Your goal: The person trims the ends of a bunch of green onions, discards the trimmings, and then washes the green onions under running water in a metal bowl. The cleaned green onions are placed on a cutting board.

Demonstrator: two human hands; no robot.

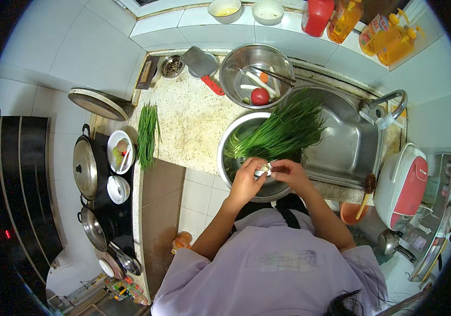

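Observation:
Over the near side of a stainless steel basin (224,130), my left hand (246,177) pinches a small whitish piece that looks like garlic (264,169). The fingers of my right hand (292,177) meet its right side, so both hands are on it. Just beyond my fingers, a large bunch of green garlic chives (284,128) lies slantwise across the basin, with its pale ends inside at the left. The leaf tips reach over the sink (346,136) on the right. My fingers partly cover the whitish piece.
A steel bowl (225,79) behind holds a tomato (260,96), white stalks and chopsticks. A red-handled cleaver (205,71) lies left of it. More chives (147,136) lie near the stove. The faucet (387,104) rises at right, beside a rice cooker (401,187).

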